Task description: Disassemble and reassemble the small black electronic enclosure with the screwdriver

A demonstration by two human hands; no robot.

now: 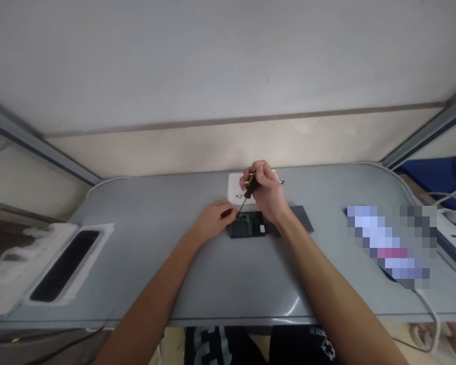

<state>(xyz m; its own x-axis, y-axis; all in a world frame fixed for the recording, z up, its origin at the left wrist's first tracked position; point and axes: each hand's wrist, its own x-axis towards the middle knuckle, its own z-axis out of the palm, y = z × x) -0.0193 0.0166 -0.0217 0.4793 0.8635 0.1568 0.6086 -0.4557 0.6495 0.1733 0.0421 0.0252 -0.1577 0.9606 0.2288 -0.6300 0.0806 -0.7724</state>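
Note:
A small black device (pixel 247 230) lies open on the grey table (pixel 220 274), its green circuit board (pixel 250 220) showing. My right hand (pixel 264 190) is closed round a screwdriver (pixel 250 188) with a black and yellow handle, its thin shaft pointing down at the board's left end. My left hand (pixel 215 219) rests on the table against the device's left edge, fingers curled and pressed on its corner. A dark flat cover (pixel 303 219) lies just right of the device, partly hidden by my right forearm.
A white square pad (pixel 235 187) lies behind the device. A white tray with a dark slot (pixel 64 263) sits at the left. At the right are a blurred-out patch, a white power strip (pixel 454 238) and cables (pixel 427 304). A wall stands close behind the table.

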